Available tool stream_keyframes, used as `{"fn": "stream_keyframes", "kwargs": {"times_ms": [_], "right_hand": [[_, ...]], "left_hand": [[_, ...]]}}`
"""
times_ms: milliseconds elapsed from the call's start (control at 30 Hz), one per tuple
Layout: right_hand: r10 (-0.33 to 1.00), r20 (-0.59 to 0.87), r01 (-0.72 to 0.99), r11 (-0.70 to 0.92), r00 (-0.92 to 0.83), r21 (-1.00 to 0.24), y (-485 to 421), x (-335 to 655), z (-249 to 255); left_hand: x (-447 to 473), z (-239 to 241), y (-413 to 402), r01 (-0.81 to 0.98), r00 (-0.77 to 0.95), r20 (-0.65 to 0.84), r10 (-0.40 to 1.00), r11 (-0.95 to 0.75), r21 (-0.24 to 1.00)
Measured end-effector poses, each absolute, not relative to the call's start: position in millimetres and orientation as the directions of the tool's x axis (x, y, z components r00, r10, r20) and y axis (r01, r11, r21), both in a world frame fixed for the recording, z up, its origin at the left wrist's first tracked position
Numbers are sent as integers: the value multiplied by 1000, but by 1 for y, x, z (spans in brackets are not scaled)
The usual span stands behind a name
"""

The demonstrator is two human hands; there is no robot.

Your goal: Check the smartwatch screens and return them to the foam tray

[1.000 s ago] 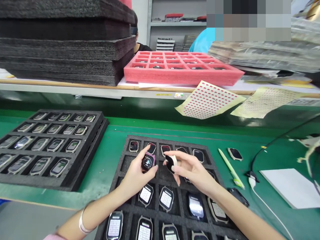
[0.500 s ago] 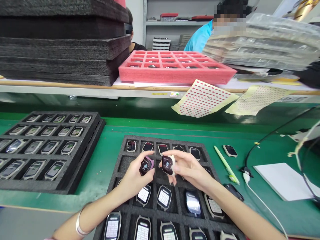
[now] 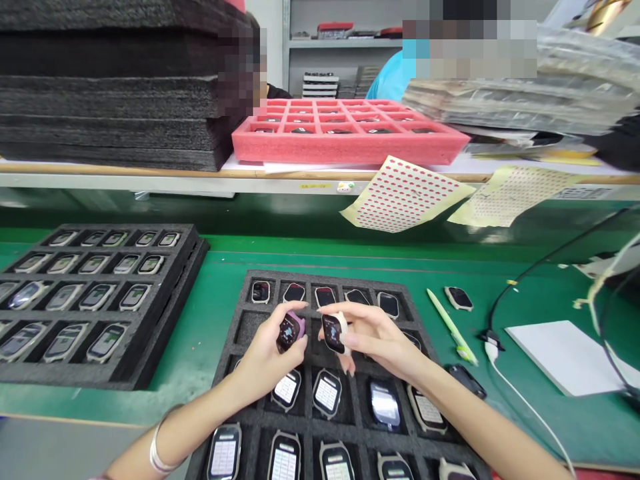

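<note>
Black tray (image 3: 309, 427) rough, matt foam; purple watch (image 3: 291, 330) glossy-screened (edge smooth, plastic-looking)

White watch (image 3: 333, 333) in right hand (image 3: 383, 340): nearly edge-on a second ago, now swung face to camera, pale figure readable as a shape on the dark screen. Purple watch (image 3: 289, 331) in left hand (image 3: 267, 350): was square to view, now turned leftward, more purple flank showing at its right. Forefinger (image 3: 293, 306) tip lower. Bench (image 3: 220, 270) sits slightly farther left in view.
</note>
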State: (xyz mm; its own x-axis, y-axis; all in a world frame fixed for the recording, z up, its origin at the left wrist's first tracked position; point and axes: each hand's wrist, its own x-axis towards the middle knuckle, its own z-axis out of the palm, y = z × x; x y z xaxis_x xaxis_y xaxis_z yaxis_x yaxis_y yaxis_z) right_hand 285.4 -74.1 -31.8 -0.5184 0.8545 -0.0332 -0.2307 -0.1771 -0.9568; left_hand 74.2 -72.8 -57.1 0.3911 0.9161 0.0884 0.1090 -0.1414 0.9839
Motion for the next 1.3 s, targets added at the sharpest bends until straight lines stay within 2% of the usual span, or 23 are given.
{"fn": "stream_keyframes", "kwargs": {"times_ms": [1100,1300], "right_hand": [[873,-33,-157,-125,-486,-980,-74,289,-31],[866,-7,-169,-105,-500,-980,-76,290,-31]], "left_hand": [[71,-56,-71,169,388,91,917,-168,971],[72,-54,-71,173,332,102,938,-167,971]]}}
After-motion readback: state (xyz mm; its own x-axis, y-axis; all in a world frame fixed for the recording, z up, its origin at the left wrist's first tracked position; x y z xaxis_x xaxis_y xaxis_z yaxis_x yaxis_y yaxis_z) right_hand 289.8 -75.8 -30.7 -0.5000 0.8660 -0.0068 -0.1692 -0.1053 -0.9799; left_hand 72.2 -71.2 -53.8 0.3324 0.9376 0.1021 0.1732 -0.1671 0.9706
